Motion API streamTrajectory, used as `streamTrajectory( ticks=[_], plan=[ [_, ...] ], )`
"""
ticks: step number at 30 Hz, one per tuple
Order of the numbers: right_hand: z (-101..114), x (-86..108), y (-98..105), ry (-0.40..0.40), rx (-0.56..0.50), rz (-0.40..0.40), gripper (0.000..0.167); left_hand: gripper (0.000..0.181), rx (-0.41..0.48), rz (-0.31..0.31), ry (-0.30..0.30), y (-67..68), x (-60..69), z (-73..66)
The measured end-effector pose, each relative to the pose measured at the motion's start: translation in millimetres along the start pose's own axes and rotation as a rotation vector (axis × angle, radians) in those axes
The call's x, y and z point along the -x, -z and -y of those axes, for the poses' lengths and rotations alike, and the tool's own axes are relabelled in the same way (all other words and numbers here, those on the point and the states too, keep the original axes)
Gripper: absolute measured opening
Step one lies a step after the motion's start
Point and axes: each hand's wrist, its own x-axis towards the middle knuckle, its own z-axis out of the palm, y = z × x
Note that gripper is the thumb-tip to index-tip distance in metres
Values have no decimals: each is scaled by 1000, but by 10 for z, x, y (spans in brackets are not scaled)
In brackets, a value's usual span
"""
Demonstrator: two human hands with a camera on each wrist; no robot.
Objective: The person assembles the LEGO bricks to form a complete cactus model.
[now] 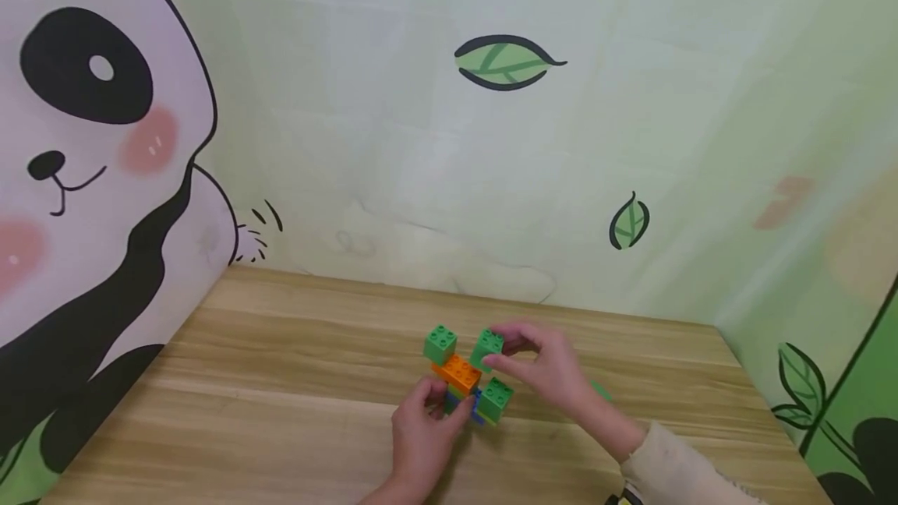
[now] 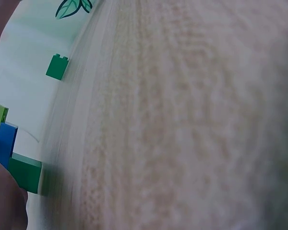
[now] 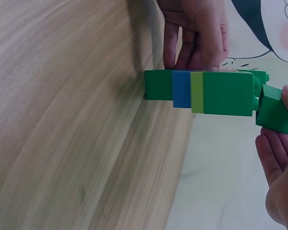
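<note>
A small model of stacked toy building bricks stands on the wooden table. Its orange brick bears a green brick at the far end, and another green brick tops its right side. Green, blue and lime layers lie lower. My left hand grips the model from the near left, thumb toward the front. Between thumb and fingers, my right hand pinches a separate green brick. That brick is tilted beside the model's upper studs; whether they touch, I cannot tell.
Behind the right forearm lies a loose green brick, mostly hidden in the head view. A printed cloth backdrop with a panda and leaves rises behind and beside the wooden table. A dark object shows at the bottom edge near the right sleeve.
</note>
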Motion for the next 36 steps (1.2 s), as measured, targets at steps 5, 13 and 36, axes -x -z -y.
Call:
streamTrajectory(
  ticks=[5, 13, 36],
  plan=[
    [-35, 17, -26, 2, 49, -8, 38, 27, 3, -2, -8, -6, -1, -3],
    [-60, 27, -81, 55, 106, -26, 37, 27, 5, -6, -6, 5, 11, -5],
    [-76, 32, -156, 128, 148, -23, 38, 27, 7, -1, -12, 2, 8, -10]
  ],
)
